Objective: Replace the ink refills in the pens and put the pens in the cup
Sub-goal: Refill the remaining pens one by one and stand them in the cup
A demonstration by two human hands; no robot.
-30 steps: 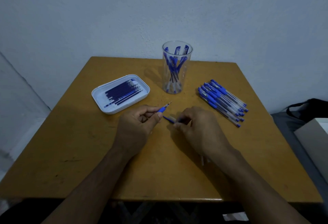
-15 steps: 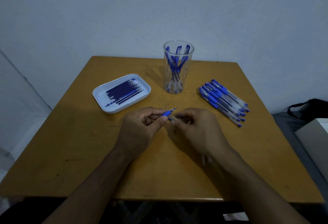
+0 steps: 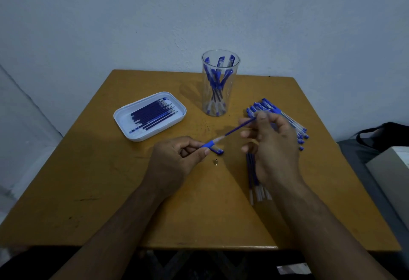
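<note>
The pen barrel (image 3: 209, 144), a clear plastic tube with a blue rubbery grip sleeve, sits pinched between thumb and curled fingers of the left hand (image 3: 174, 164) just above the table (image 3: 93, 186), while the right hand (image 3: 272, 149) pinches the far end of a thin dark-blue ink refill (image 3: 238, 128) whose near end is only just inside the barrel mouth, or barely clear of it; which, the view does not settle. The refill is slim and probably flexible, so pulling it off-axis could bend it or smear ink on the fingers. A small metallic tip piece (image 3: 215, 162) lies loose on the smooth wood just in front of the left hand, beside a blue cap-like part (image 3: 218, 151); being small and round, it could roll off or be swept away by a wrist, and the pen cannot be closed without it. Under the right hand lies a bunch of refills (image 3: 257, 191) with pale ends, likely spent ones, which could be confused with fresh stock. The fresh refills (image 3: 152, 115) lie side by side in a shallow white rounded tray (image 3: 124, 122) to the left. Behind stands a tall clear plastic cup (image 3: 220, 84) holding several capped pens; a careless reach could tip it. A row of blue-capped pens (image 3: 287, 120) lies to the right of the cup, behind the right hand.
</note>
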